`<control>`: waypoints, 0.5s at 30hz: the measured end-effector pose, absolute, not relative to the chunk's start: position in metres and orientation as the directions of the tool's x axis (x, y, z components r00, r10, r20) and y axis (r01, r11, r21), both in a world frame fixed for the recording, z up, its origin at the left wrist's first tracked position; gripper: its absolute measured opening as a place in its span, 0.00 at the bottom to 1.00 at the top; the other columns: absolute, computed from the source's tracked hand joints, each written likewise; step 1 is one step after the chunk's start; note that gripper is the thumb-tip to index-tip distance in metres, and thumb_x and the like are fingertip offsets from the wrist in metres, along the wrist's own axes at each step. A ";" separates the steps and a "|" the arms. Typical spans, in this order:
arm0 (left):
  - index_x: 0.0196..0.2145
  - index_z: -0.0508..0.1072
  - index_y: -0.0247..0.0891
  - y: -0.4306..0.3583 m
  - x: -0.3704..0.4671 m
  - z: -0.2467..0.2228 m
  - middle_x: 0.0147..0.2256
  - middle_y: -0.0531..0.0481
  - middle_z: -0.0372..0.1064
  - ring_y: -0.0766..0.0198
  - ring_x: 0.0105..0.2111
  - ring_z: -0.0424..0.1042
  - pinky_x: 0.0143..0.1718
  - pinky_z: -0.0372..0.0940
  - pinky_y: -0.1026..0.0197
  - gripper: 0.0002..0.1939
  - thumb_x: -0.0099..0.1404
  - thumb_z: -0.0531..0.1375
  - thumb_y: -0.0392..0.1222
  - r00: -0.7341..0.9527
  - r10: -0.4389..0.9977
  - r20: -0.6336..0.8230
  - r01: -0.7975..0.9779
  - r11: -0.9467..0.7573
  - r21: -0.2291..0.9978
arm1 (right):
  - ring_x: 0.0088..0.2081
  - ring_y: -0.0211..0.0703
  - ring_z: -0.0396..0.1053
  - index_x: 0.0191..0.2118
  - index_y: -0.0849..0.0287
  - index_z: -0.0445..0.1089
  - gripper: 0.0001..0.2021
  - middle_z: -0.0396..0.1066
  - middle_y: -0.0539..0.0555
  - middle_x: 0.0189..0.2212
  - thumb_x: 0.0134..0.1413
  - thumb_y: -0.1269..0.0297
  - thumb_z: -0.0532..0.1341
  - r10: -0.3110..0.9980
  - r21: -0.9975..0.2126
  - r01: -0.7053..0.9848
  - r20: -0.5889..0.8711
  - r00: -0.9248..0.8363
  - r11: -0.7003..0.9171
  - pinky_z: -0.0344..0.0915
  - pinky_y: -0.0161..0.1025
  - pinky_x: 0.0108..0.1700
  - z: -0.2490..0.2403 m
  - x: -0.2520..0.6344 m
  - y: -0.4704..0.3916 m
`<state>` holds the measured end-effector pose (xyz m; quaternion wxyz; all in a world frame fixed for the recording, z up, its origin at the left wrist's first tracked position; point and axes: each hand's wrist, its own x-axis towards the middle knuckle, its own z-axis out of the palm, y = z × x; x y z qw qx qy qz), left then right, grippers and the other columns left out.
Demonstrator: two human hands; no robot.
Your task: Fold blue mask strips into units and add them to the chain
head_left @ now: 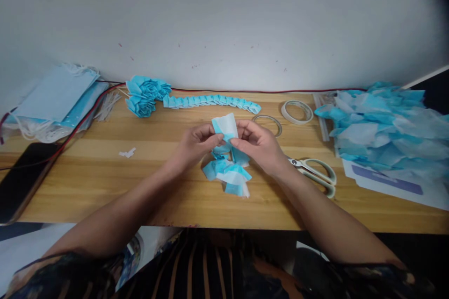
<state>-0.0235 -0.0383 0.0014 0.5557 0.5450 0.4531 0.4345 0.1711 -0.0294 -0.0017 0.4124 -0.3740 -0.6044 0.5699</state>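
Observation:
Between my two hands I hold up a small piece of blue-and-white thin fabric (226, 126) above the table. My left hand (201, 139) pinches its left lower edge between thumb and fingers. On the other side, my right hand (257, 142) pinches the right lower edge in the same way. Just below lie several loose blue and white fabric pieces (229, 173), crumpled on the wood. Scissors (314, 173) with pale handles rest by my right forearm, which partly covers the blades.
Behind are a row of folded blue pieces (210, 100), blue fabric flowers (145, 93) and tape rolls (297, 112). A blue-and-white fabric heap (389, 131) fills the right. At left are face masks (58, 93), a red-black cable (75, 126) and a phone (26, 180). A wall rises behind.

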 end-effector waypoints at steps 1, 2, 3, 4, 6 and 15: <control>0.30 0.77 0.35 -0.038 -0.023 0.001 0.30 0.50 0.75 0.64 0.31 0.70 0.35 0.65 0.63 0.12 0.57 0.67 0.48 0.231 0.972 -0.033 0.010 0.031 0.999 | 0.32 0.39 0.73 0.49 0.57 0.72 0.20 0.76 0.51 0.34 0.52 0.56 0.70 0.922 -0.998 -0.016 0.066 -0.382 0.065 0.69 0.37 0.34 -0.001 0.171 -0.029; 0.31 0.77 0.35 -0.038 -0.022 0.002 0.30 0.50 0.75 0.65 0.31 0.70 0.35 0.65 0.63 0.12 0.57 0.67 0.48 0.249 0.968 -0.036 0.010 0.034 0.999 | 0.31 0.38 0.72 0.48 0.57 0.72 0.20 0.76 0.50 0.33 0.51 0.56 0.70 0.922 -0.998 -0.014 0.064 -0.381 0.063 0.68 0.36 0.32 0.000 0.171 -0.030; 0.32 0.77 0.35 -0.039 -0.022 0.002 0.30 0.50 0.74 0.65 0.30 0.69 0.35 0.64 0.63 0.12 0.57 0.67 0.47 0.264 0.964 -0.039 0.012 0.037 0.999 | 0.30 0.38 0.71 0.47 0.57 0.72 0.19 0.76 0.50 0.32 0.51 0.56 0.71 0.923 -0.998 -0.013 0.062 -0.379 0.062 0.68 0.35 0.31 0.000 0.170 -0.030; 0.32 0.76 0.35 -0.039 -0.021 0.002 0.29 0.51 0.74 0.66 0.30 0.69 0.34 0.64 0.63 0.12 0.56 0.67 0.47 0.272 0.961 -0.041 0.013 0.039 0.999 | 0.30 0.37 0.71 0.46 0.57 0.71 0.19 0.76 0.50 0.32 0.51 0.56 0.71 0.925 -0.998 -0.014 0.060 -0.376 0.059 0.68 0.35 0.31 0.001 0.170 -0.029; 0.30 0.75 0.35 -0.039 -0.021 0.003 0.28 0.52 0.72 0.67 0.29 0.68 0.34 0.63 0.64 0.12 0.57 0.67 0.47 0.271 0.962 -0.044 0.004 0.045 0.999 | 0.30 0.37 0.71 0.45 0.57 0.71 0.18 0.75 0.49 0.31 0.50 0.57 0.71 0.927 -0.998 -0.026 0.055 -0.370 0.049 0.68 0.35 0.32 0.001 0.170 -0.029; 0.27 0.74 0.35 -0.037 -0.022 0.000 0.27 0.52 0.70 0.67 0.29 0.68 0.34 0.64 0.64 0.15 0.56 0.68 0.51 0.251 0.965 -0.076 -0.066 0.096 0.993 | 0.30 0.37 0.71 0.39 0.56 0.69 0.16 0.72 0.47 0.29 0.50 0.54 0.71 0.931 -0.997 -0.053 0.079 -0.355 0.064 0.69 0.35 0.33 -0.003 0.168 -0.029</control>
